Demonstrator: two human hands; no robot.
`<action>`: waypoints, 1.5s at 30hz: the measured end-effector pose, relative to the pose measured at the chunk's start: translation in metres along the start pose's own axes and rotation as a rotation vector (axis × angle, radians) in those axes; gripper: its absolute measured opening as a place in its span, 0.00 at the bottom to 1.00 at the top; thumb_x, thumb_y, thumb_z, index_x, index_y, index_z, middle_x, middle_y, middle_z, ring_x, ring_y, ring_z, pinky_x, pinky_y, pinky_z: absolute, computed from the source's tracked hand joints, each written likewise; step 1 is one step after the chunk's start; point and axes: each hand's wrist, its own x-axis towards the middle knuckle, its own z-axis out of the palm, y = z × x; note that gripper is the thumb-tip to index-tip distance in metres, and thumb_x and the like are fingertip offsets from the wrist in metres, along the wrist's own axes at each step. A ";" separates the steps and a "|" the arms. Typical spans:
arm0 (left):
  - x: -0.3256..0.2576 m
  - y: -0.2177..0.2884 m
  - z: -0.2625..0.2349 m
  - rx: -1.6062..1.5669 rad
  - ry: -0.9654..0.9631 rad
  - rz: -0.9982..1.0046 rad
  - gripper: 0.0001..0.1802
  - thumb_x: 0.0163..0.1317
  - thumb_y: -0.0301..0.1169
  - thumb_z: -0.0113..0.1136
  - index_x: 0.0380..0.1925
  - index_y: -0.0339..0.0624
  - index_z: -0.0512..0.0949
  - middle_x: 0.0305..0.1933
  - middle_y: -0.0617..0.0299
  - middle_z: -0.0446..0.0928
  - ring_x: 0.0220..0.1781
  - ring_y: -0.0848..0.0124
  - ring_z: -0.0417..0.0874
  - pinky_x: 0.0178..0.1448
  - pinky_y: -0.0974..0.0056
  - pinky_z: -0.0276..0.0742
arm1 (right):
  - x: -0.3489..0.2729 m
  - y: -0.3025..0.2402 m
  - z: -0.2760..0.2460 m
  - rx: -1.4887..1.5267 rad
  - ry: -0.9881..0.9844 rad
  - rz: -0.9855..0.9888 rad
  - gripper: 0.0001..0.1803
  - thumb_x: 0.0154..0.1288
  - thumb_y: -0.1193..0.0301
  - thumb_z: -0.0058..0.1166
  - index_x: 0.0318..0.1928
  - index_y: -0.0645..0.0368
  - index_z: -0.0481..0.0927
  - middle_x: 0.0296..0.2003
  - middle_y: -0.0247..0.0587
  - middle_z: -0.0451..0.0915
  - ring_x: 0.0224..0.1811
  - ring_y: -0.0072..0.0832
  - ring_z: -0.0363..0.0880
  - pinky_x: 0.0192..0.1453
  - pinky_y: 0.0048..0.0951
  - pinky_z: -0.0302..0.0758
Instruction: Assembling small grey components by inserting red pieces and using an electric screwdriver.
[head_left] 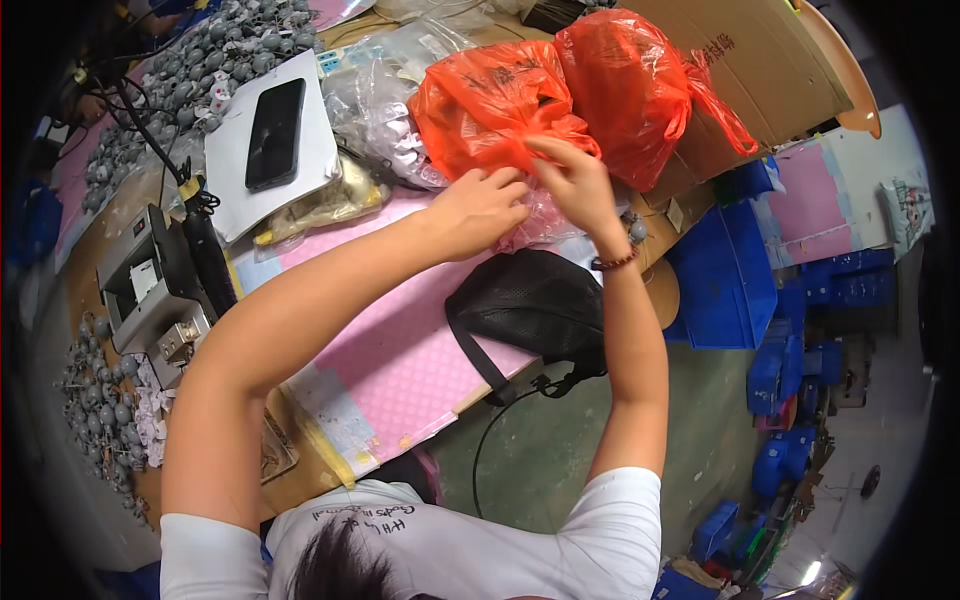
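A red plastic bag (495, 95), bulging with contents I cannot make out, lies on the table in front of me. My right hand (578, 188), with a beaded bracelet at the wrist, pinches the bag's near edge between thumb and fingers. Close beside it, my left hand (480, 212) has its fingers curled onto the bag's loose film, the tips partly hidden. Thin reddish see-through film (538, 220) hangs below both hands. A second tied red bag (630, 90) leans against the first on the right. Just under my hands sits a black mesh bag (530, 300) with a strap.
A black phone (275, 133) rests on white paper at the left, near heaps of small grey round parts (225, 45). A grey metal device (155, 285) stands at the left edge. Behind the bags is a cardboard box (760, 60); blue bins (720, 280) stand at right.
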 end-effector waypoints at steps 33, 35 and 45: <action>0.058 -0.039 0.108 0.456 -0.039 0.208 0.09 0.61 0.40 0.55 0.33 0.60 0.85 0.51 0.78 0.76 0.63 0.73 0.65 0.54 0.58 0.67 | -0.071 0.071 -0.010 -0.982 -0.498 -0.157 0.10 0.61 0.70 0.53 0.42 0.52 0.84 0.50 0.40 0.82 0.57 0.39 0.75 0.63 0.50 0.64; 0.063 -0.039 0.102 0.523 -0.212 0.241 0.09 0.61 0.40 0.55 0.33 0.59 0.85 0.44 0.81 0.81 0.65 0.73 0.65 0.56 0.59 0.67 | -0.076 0.072 -0.031 -1.092 -0.540 -0.166 0.08 0.59 0.69 0.55 0.38 0.51 0.84 0.46 0.37 0.83 0.56 0.36 0.75 0.62 0.49 0.64; 0.062 -0.004 0.054 0.292 -0.330 -0.019 0.14 0.62 0.39 0.56 0.42 0.52 0.88 0.50 0.67 0.85 0.60 0.66 0.74 0.60 0.53 0.66 | -0.054 0.081 -0.042 -0.788 -0.440 0.187 0.12 0.55 0.71 0.55 0.39 0.59 0.85 0.43 0.50 0.83 0.47 0.47 0.79 0.49 0.46 0.74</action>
